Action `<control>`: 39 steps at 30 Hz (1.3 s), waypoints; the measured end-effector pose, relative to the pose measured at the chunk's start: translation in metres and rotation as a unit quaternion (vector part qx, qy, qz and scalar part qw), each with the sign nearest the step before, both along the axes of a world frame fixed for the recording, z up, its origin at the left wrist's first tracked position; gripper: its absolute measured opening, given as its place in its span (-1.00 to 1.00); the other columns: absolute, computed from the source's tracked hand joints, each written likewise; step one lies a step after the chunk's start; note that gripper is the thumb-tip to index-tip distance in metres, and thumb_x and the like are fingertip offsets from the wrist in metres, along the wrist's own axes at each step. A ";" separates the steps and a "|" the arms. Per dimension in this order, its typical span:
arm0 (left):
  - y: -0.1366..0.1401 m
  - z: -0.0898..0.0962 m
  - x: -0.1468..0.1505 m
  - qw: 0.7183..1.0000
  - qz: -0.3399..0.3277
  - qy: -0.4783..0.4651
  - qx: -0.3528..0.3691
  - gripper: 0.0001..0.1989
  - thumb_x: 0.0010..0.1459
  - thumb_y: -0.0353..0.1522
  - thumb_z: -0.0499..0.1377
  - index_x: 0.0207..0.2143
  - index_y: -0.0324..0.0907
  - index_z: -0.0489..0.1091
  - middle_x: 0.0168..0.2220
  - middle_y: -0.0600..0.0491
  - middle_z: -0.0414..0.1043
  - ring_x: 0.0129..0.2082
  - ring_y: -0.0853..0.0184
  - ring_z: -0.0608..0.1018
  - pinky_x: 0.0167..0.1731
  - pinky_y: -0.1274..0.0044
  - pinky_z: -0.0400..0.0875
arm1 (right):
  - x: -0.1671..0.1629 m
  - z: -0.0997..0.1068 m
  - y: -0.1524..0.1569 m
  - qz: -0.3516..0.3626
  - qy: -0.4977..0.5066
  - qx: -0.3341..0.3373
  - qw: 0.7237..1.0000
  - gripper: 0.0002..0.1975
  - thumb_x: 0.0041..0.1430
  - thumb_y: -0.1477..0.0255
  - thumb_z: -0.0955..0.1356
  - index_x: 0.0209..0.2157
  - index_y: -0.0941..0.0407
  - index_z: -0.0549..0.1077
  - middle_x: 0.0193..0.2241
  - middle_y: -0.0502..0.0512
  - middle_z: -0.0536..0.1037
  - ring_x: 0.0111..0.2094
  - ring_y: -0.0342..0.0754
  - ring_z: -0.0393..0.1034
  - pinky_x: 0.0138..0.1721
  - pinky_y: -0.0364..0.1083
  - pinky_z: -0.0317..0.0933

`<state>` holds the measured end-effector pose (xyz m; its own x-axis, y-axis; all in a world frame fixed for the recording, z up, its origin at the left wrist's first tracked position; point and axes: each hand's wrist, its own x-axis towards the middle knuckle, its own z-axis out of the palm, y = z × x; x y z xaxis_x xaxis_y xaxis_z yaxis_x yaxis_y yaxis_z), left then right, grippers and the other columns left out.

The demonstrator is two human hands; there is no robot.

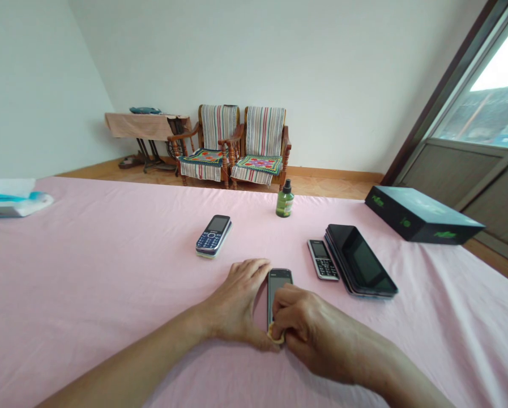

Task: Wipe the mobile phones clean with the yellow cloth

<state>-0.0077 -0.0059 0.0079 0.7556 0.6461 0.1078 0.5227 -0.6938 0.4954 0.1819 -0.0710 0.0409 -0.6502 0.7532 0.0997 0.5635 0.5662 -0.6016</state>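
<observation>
A dark mobile phone (278,279) with a grey screen lies face up on the pink cloth. My left hand (239,303) braces it between the fingertips at its far end and the thumb at its near end. Over the phone's lower half, my right hand (307,323) is closed on a small yellowish pad (276,333), which it presses against the phone's near end. The pad is mostly hidden by the fingers, so its exact kind does not show. The lower part of the phone is also covered.
Around lie stacked keypad phones (213,234), a silver keypad phone (323,259) and a pile of black touchscreen devices (359,260). Farther back are a green spray bottle (284,202), a black box (421,215) and a tissue pack (13,203).
</observation>
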 end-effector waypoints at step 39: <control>-0.001 0.000 0.002 1.000 0.010 0.004 0.005 0.16 -0.36 0.04 0.41 0.24 -0.27 0.07 0.24 -0.25 0.11 0.20 -0.12 0.20 0.21 0.15 0.07 | 0.014 0.008 -0.007 -0.080 -0.003 -0.080 0.994 -0.66 -0.25 0.75 0.18 -0.56 0.13 0.48 -0.45 0.02 0.52 -0.41 -0.13 0.37 -0.42 -0.19 0.16</control>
<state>-0.0061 -0.0070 0.0074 0.7436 0.6599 0.1077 0.5405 -0.6880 0.4842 0.1955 -0.0785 0.0489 -0.5217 0.8525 -0.0332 0.6426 0.3670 -0.6726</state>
